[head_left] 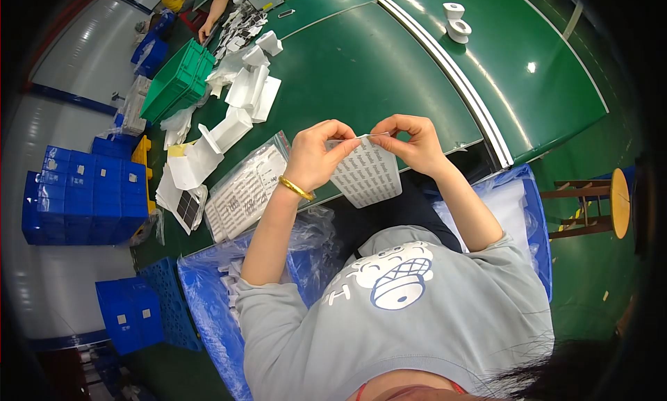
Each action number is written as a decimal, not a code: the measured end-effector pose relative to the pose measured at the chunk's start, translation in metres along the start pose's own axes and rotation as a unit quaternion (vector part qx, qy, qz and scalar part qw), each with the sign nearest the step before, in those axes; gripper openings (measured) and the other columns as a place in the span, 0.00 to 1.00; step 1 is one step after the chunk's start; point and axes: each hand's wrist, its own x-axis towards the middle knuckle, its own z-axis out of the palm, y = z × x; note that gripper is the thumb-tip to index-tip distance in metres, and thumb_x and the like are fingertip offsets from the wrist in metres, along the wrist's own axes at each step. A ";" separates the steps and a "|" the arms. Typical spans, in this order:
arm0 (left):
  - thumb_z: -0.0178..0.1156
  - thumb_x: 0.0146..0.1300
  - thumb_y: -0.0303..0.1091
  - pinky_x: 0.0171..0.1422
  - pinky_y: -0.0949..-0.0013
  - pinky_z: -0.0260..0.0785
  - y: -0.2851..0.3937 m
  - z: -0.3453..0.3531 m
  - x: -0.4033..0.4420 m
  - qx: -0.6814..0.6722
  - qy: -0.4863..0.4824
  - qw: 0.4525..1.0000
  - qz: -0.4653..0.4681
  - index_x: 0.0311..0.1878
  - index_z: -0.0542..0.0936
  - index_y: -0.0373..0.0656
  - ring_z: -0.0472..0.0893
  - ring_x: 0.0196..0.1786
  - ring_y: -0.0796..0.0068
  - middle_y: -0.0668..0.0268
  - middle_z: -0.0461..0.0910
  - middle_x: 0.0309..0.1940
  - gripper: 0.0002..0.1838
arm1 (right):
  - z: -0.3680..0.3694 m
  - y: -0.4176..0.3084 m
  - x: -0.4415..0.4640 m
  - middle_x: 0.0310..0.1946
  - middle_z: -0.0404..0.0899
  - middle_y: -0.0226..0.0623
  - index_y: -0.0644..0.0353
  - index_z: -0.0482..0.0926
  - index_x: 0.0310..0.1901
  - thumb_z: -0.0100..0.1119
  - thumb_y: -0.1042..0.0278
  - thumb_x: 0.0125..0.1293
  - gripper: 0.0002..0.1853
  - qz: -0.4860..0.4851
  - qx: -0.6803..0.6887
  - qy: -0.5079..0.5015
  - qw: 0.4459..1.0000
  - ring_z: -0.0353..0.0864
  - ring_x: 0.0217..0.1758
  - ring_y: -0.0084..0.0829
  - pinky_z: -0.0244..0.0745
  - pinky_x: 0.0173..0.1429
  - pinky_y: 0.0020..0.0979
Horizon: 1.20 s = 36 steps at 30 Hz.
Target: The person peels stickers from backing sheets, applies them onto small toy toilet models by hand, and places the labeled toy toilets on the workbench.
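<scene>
A white sheet [367, 175] printed with rows of small grey lettering hangs above my lap at the table edge. My left hand [319, 154], with a gold bangle on its wrist, pinches the top edge of the sheet. Close beside it, my right hand [415, 145] pinches the same edge between thumb and forefinger. A thin pale strip shows at those fingertips; whether it is apart from the sheet I cannot tell. Left of my left hand, a clear plastic bag [251, 185] of similar printed sheets lies on the green table [361, 67].
Folded white cartons [233, 126] and loose papers line the table's left side, near a green crate [179, 81]. Blue bins stand at left; plastic-lined blue bins [208, 317] flank my lap. A wooden stool [618, 198] is at right. Another person's hand [206, 31] works at the far end.
</scene>
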 end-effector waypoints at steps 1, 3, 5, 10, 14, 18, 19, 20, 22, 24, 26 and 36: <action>0.67 0.55 0.30 0.40 0.74 0.72 0.000 0.000 0.001 0.008 0.001 1.000 0.000 0.33 0.81 0.36 0.80 0.33 0.78 0.66 0.82 0.28 0.07 | -0.001 0.000 0.000 0.27 0.81 0.28 0.63 0.83 0.35 0.64 0.74 0.59 0.04 0.003 0.003 0.000 1.000 0.75 0.28 0.16 0.71 0.35 0.20; 0.67 0.55 0.30 0.39 0.73 0.72 0.000 0.000 0.000 0.023 0.003 1.000 -0.002 0.32 0.81 0.36 0.80 0.33 0.78 0.65 0.82 0.28 0.07 | 0.000 0.001 -0.001 0.27 0.81 0.27 0.63 0.83 0.35 0.65 0.72 0.59 0.05 0.011 0.011 -0.001 1.000 0.74 0.28 0.15 0.70 0.34 0.20; 0.67 0.55 0.30 0.39 0.73 0.72 0.000 -0.001 0.000 0.051 0.008 0.998 0.036 0.32 0.81 0.36 0.79 0.31 0.75 0.65 0.81 0.27 0.07 | 0.001 -0.001 -0.001 0.26 0.80 0.27 0.63 0.84 0.36 0.65 0.71 0.59 0.06 0.036 0.017 -0.001 0.999 0.73 0.27 0.14 0.69 0.33 0.19; 0.66 0.55 0.30 0.40 0.71 0.70 0.002 -0.002 0.001 0.097 -0.007 0.992 0.077 0.30 0.81 0.37 0.77 0.29 0.71 0.64 0.80 0.25 0.06 | -0.003 0.000 0.000 0.24 0.80 0.27 0.62 0.84 0.36 0.65 0.70 0.60 0.06 0.058 0.016 -0.029 0.998 0.72 0.26 0.13 0.67 0.31 0.19; 0.66 0.55 0.31 0.41 0.69 0.68 -0.004 -0.001 0.001 0.112 -0.018 0.989 0.091 0.30 0.81 0.38 0.76 0.29 0.71 0.65 0.80 0.24 0.06 | -0.004 -0.002 -0.001 0.25 0.81 0.28 0.62 0.84 0.35 0.65 0.71 0.60 0.05 0.038 0.009 -0.024 0.999 0.74 0.27 0.15 0.69 0.32 0.20; 0.65 0.56 0.30 0.41 0.69 0.69 -0.001 0.000 0.002 0.106 -0.019 0.990 0.089 0.32 0.81 0.38 0.77 0.30 0.69 0.64 0.80 0.25 0.06 | -0.003 -0.003 -0.002 0.27 0.82 0.29 0.63 0.84 0.35 0.64 0.74 0.59 0.04 -0.004 -0.010 -0.009 1.000 0.77 0.29 0.16 0.72 0.35 0.20; 0.65 0.56 0.30 0.41 0.69 0.69 -0.001 -0.001 0.001 0.102 -0.018 0.990 0.093 0.32 0.81 0.37 0.78 0.31 0.69 0.64 0.80 0.26 0.06 | -0.002 -0.003 -0.002 0.27 0.82 0.29 0.63 0.84 0.35 0.64 0.74 0.59 0.04 -0.005 -0.003 -0.007 1.000 0.77 0.29 0.16 0.72 0.35 0.20; 0.65 0.56 0.29 0.40 0.69 0.70 0.000 -0.001 0.002 0.097 -0.017 0.990 0.098 0.32 0.81 0.37 0.78 0.31 0.69 0.64 0.80 0.26 0.06 | -0.001 -0.002 -0.003 0.27 0.82 0.29 0.63 0.84 0.35 0.64 0.74 0.59 0.04 -0.007 0.004 -0.004 1.000 0.77 0.29 0.16 0.72 0.35 0.20; 0.65 0.55 0.28 0.40 0.69 0.71 0.003 0.002 0.005 0.083 -0.001 0.991 0.110 0.33 0.81 0.37 0.79 0.32 0.68 0.63 0.80 0.27 0.06 | -0.004 -0.002 -0.003 0.28 0.82 0.29 0.63 0.84 0.36 0.64 0.75 0.59 0.04 -0.005 0.006 -0.002 1.000 0.77 0.29 0.17 0.72 0.35 0.21; 0.66 0.54 0.27 0.39 0.69 0.72 0.008 0.005 0.003 0.065 0.029 0.991 0.116 0.33 0.81 0.36 0.80 0.33 0.68 0.63 0.80 0.28 0.06 | -0.002 -0.001 -0.003 0.28 0.82 0.29 0.63 0.84 0.36 0.63 0.75 0.59 0.05 0.004 0.002 -0.006 1.000 0.77 0.29 0.17 0.72 0.36 0.20; 0.66 0.54 0.27 0.40 0.69 0.72 0.006 0.005 0.004 0.083 0.015 0.988 0.128 0.34 0.81 0.37 0.81 0.33 0.69 0.63 0.81 0.29 0.06 | 0.001 -0.003 -0.003 0.28 0.82 0.29 0.63 0.84 0.37 0.63 0.75 0.59 0.05 -0.017 -0.014 -0.001 1.000 0.77 0.29 0.17 0.72 0.36 0.20; 0.65 0.55 0.27 0.36 0.70 0.72 0.001 0.009 0.002 0.107 0.020 0.985 0.133 0.34 0.81 0.37 0.81 0.32 0.69 0.63 0.81 0.29 0.05 | 0.000 0.003 -0.006 0.27 0.82 0.29 0.63 0.84 0.39 0.65 0.75 0.57 0.07 0.031 -0.003 0.005 0.999 0.76 0.29 0.16 0.72 0.36 0.20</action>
